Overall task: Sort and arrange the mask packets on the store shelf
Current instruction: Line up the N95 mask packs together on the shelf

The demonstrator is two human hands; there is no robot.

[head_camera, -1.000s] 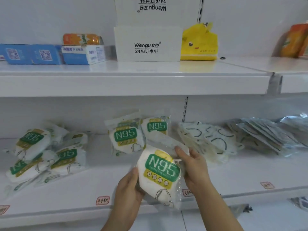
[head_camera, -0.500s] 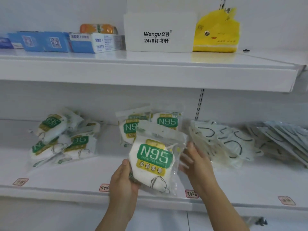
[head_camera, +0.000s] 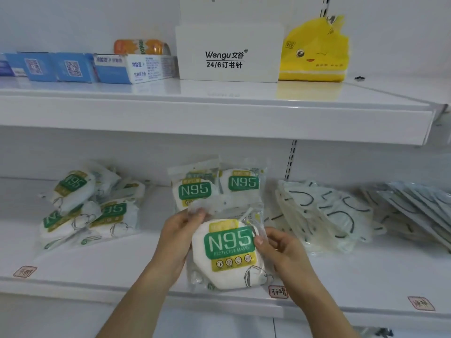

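In the lower centre of the frame, both hands hold one N95 mask packet (head_camera: 228,250) upright over the front part of the lower shelf (head_camera: 97,269). The left hand (head_camera: 179,236) has its grip clamped on the upper left corner of the packet, with the fingers curled round the clear plastic top edge. The right hand (head_camera: 280,250) has its grip clamped on the right side of the packet, and the thumb presses on the front next to the green label. The bottom of the packet is near the front edge of the shelf; I cannot tell if it touches the shelf.

Behind the held packet, at the centre of the frame, two more N95 packets (head_camera: 195,189) stand side by side at the back of the lower shelf. At the left of the frame there is a loose pile of N95 packets (head_camera: 83,206), which lie tilted and overlap each other. At the right of the frame, a row of white masks with black ear loops (head_camera: 324,213) leans to the left, and further right lie flat clear packets (head_camera: 415,206).

On the upper shelf (head_camera: 219,113) stand, from left to right, blue boxes (head_camera: 53,67), a white Wengu box (head_camera: 229,53) and a yellow packet with a cartoon face (head_camera: 314,52).
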